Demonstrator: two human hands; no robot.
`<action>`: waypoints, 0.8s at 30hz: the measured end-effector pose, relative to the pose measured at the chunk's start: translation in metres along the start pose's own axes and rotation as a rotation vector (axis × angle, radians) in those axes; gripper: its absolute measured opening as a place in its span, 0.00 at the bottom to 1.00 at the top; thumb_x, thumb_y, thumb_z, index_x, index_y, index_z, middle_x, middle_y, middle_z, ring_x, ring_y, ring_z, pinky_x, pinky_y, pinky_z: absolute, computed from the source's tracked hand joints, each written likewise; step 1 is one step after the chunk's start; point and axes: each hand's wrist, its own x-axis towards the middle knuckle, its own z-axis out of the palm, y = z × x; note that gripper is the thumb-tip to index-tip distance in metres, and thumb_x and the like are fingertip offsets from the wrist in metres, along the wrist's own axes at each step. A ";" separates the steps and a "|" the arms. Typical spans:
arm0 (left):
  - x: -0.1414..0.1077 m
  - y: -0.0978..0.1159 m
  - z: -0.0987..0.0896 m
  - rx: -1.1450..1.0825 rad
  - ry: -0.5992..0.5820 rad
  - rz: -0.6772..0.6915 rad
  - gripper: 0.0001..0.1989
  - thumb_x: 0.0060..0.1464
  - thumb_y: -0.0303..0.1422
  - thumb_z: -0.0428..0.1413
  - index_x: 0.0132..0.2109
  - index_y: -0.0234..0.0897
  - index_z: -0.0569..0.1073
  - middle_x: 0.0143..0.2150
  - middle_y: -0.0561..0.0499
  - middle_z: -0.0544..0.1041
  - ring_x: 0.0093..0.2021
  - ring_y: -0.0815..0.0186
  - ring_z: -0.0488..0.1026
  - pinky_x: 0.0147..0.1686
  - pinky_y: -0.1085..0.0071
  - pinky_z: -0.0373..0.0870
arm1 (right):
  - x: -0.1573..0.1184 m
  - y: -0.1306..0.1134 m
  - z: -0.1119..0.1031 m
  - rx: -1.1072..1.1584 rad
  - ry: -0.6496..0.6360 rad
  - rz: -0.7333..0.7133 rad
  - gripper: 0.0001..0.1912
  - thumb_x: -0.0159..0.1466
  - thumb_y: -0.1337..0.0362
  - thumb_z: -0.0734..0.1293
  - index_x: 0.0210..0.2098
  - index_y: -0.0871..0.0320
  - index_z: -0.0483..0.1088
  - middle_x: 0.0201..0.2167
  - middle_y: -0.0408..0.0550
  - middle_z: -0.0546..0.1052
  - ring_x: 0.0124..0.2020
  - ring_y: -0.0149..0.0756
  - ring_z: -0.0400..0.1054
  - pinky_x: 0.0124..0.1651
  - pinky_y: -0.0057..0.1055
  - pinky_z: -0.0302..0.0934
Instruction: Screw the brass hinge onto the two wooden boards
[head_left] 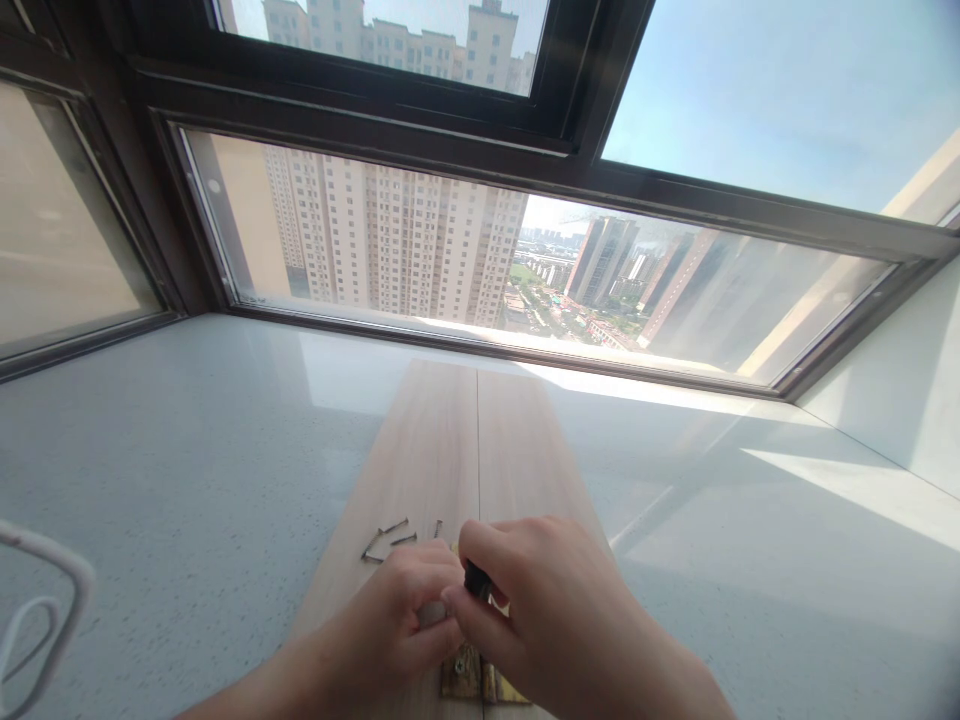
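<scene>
Bright daylight enters through the window [420, 230], nearly washing out the sky by the skyline. Glare whitens the far sill [322, 370], and sunlit streaks cross the shaded right side. Wide-angle distortion bends the edges; the lower corners look soft, perhaps out of focus, and the hands' undersides are shadowed.

Black tool's [477, 580] tip hidden

The right hand [551, 590] covers most of its body. Whether the left hand [420, 605] holds anything is unclear. Both hands partly cover the brass-coloured plate [461, 676]. The pale boards [431, 440] and both forearms run off the bottom edge; the blurred white cable [71, 570] leaves at the left.
</scene>
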 end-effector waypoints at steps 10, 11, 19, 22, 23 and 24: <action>-0.004 -0.004 0.002 0.038 -0.038 0.026 0.10 0.55 0.24 0.49 0.27 0.36 0.69 0.29 0.50 0.74 0.32 0.66 0.70 0.34 0.72 0.66 | -0.003 0.002 -0.005 -0.004 -0.001 -0.036 0.10 0.59 0.62 0.65 0.25 0.57 0.60 0.23 0.38 0.68 0.22 0.27 0.49 0.26 0.29 0.36; -0.004 -0.003 0.003 0.033 -0.042 0.029 0.09 0.54 0.23 0.48 0.27 0.36 0.68 0.30 0.49 0.74 0.32 0.66 0.70 0.35 0.72 0.65 | -0.002 0.002 -0.004 -0.001 -0.006 -0.043 0.11 0.59 0.63 0.64 0.24 0.57 0.60 0.22 0.38 0.67 0.22 0.27 0.49 0.25 0.29 0.36; -0.001 0.000 0.004 0.042 0.028 0.056 0.12 0.58 0.28 0.49 0.26 0.36 0.67 0.27 0.52 0.75 0.28 0.68 0.68 0.32 0.74 0.62 | 0.001 -0.002 -0.003 -0.042 -0.017 -0.002 0.13 0.60 0.60 0.65 0.23 0.57 0.59 0.19 0.39 0.66 0.21 0.28 0.47 0.24 0.30 0.34; -0.002 0.000 0.005 0.015 0.029 0.063 0.14 0.58 0.27 0.48 0.24 0.36 0.65 0.25 0.52 0.73 0.27 0.68 0.68 0.31 0.73 0.62 | -0.001 -0.006 -0.008 -0.044 -0.056 -0.015 0.07 0.59 0.61 0.65 0.27 0.56 0.64 0.24 0.40 0.71 0.23 0.29 0.53 0.24 0.30 0.36; -0.002 0.000 0.005 0.001 0.024 0.056 0.14 0.58 0.27 0.48 0.24 0.36 0.65 0.25 0.52 0.73 0.27 0.68 0.68 0.31 0.73 0.63 | -0.002 -0.007 -0.009 -0.042 -0.071 -0.026 0.05 0.59 0.62 0.65 0.29 0.56 0.65 0.26 0.40 0.71 0.23 0.29 0.55 0.24 0.30 0.36; -0.002 0.000 0.005 -0.014 0.018 0.053 0.14 0.58 0.27 0.48 0.23 0.36 0.65 0.25 0.53 0.73 0.27 0.68 0.68 0.32 0.73 0.63 | -0.002 -0.008 -0.010 -0.044 -0.079 -0.033 0.04 0.59 0.62 0.64 0.30 0.56 0.66 0.27 0.40 0.72 0.23 0.29 0.56 0.24 0.29 0.37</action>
